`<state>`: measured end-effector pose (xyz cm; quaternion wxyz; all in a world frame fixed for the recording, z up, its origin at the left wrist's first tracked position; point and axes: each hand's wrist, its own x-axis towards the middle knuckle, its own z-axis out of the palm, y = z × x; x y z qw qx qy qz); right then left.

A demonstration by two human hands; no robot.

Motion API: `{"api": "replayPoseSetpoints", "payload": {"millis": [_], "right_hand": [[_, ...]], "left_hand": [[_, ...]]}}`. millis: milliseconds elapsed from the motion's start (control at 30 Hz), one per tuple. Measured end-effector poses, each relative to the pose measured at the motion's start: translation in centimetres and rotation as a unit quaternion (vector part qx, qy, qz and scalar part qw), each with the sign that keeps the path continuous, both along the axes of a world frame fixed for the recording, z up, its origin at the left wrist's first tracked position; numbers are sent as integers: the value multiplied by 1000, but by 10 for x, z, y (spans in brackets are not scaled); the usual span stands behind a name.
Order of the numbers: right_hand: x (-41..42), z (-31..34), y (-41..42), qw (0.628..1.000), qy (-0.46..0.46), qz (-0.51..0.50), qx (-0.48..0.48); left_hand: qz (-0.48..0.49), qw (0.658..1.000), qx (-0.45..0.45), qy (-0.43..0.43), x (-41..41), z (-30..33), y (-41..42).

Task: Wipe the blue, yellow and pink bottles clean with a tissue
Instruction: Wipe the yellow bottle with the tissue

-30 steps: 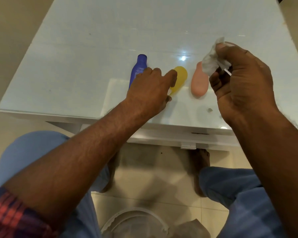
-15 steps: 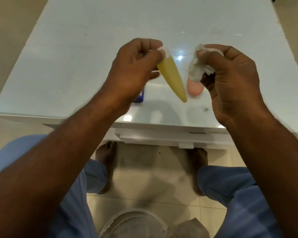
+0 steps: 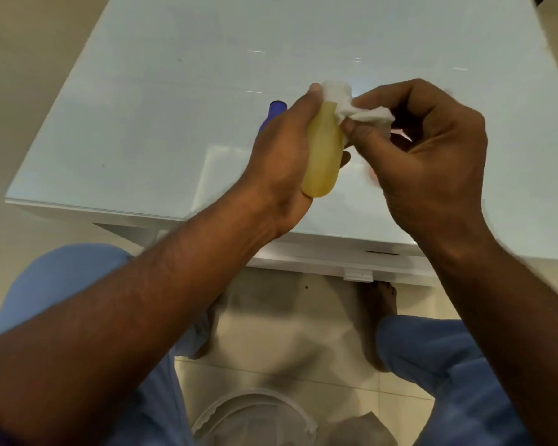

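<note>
My left hand (image 3: 281, 156) grips the yellow bottle (image 3: 322, 156) above the table, its white cap end pointing away from me. My right hand (image 3: 432, 149) pinches a crumpled white tissue (image 3: 364, 112) and presses it against the bottle's neck, just below the cap. The blue bottle (image 3: 273, 115) lies on the table behind my left hand, and only its cap end shows. The pink bottle (image 3: 400, 134) is almost wholly hidden behind my right hand; just a sliver shows.
The white glass-topped table (image 3: 142, 140) has its front edge near my knees. Below it on the tiled floor stands a white bin (image 3: 255, 416) between my legs. My bare feet rest under the table.
My left hand has turned the yellow bottle so its cap points away and lowered it slightly. My right hand has brought the tissue onto the bottle's neck.
</note>
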<state>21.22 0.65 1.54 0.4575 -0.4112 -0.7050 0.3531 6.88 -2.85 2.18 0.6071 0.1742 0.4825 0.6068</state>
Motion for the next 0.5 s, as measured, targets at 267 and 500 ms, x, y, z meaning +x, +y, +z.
{"api": "replayPoseSetpoints", "payload": {"millis": [267,500], "right_hand": [[-6,-4,-20,976,-143,118,118],[-1,0,-12,991,-87,59,85]], "left_hand": [[-1,999,-25,-23,-14,-6,2],[-42,998,0,-44,-4,-11,2]]}}
